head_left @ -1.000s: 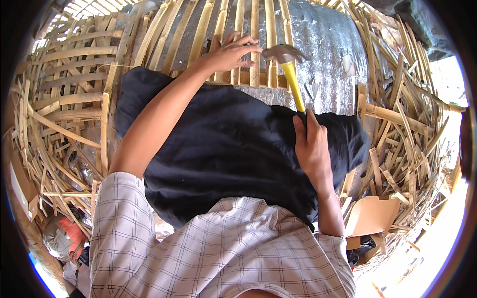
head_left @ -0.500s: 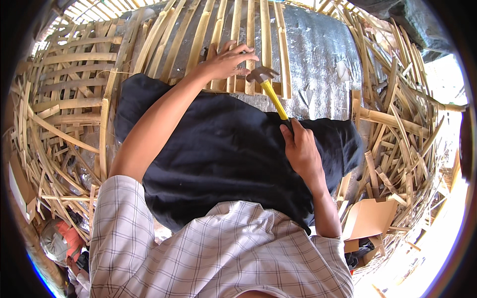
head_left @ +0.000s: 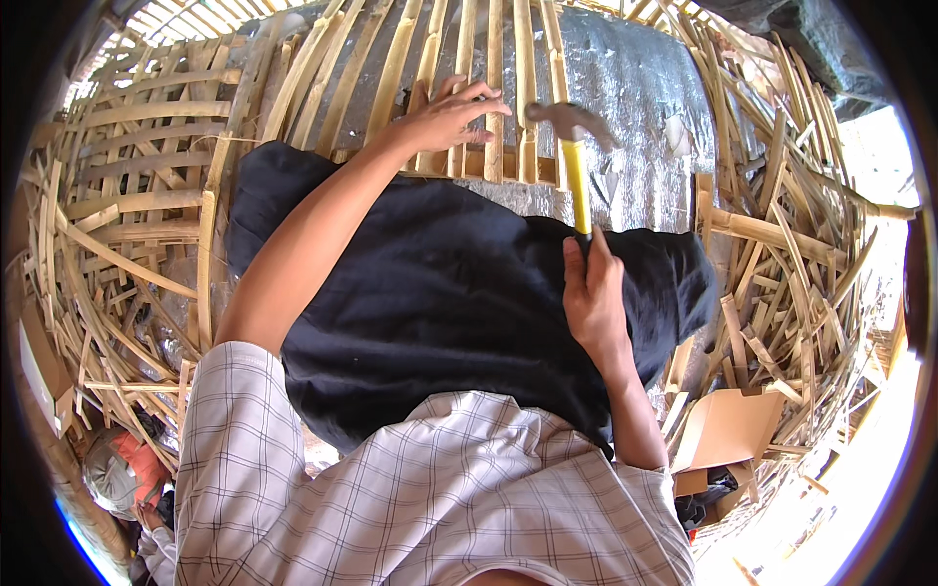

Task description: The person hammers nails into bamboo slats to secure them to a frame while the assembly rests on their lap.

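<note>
From where I sit, my left hand [head_left: 454, 115] is at twelve o'clock, fingers spread and bent over the bamboo slats [head_left: 495, 59]; I see no nail or peg between them. My right hand [head_left: 596, 298], at one o'clock, is wrapped around the grip of a hammer [head_left: 577, 186], whose blurred head hangs near the row's rightmost slats. A row of slats already lies side by side from eleven o'clock to just past twelve, near ends along a crosspiece [head_left: 477, 166]. There the row stops, and silvery sheet [head_left: 640, 98] shows beyond at one. Which slats are fastened I cannot tell, and the far ends run out of my view, so I can't judge how much is left. Loose split bamboo [head_left: 782, 264] is heaped at three; dark cloth [head_left: 420, 283] covers the lap.
</note>
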`<state>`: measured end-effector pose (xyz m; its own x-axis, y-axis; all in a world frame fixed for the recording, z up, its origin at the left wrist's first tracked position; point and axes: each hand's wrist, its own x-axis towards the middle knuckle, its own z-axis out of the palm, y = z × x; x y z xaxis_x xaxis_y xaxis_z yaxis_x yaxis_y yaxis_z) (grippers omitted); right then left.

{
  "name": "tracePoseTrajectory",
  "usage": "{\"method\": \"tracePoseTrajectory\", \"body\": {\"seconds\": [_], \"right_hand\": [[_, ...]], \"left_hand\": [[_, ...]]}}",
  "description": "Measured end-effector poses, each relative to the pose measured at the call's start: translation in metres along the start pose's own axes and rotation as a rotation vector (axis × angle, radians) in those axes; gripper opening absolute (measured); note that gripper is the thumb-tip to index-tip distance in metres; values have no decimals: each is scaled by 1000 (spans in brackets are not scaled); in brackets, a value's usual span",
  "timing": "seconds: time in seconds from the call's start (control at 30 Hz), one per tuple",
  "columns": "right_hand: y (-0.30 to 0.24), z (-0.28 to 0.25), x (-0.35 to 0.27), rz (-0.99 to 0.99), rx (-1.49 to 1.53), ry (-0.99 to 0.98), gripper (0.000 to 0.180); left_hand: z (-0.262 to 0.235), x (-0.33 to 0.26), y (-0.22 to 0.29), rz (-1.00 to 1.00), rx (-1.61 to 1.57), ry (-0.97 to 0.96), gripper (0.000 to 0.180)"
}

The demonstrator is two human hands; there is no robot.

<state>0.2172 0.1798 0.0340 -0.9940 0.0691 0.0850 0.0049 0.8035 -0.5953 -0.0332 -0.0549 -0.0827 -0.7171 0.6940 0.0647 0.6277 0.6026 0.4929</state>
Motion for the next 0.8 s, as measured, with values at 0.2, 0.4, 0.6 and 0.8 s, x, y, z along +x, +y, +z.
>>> {"method": "tracePoseTrajectory", "body": {"seconds": [0.2,0.4,0.6,0.8], "right_hand": [[-14,-12,12,97,86,-149,33],[1,-3,7,-70,-45,-104,42],[-14,-7,7,17,44,41,32],[-19,-31,31,148,-19,-244,31]], "left_hand": [[-8,-4,1,-24,-7,1,54],[-5,-2,0,-7,-72,14,51],[-9,1,11,-50,-39,-33,50],[-5,-5,-3,-43,-32,45,51]]}}
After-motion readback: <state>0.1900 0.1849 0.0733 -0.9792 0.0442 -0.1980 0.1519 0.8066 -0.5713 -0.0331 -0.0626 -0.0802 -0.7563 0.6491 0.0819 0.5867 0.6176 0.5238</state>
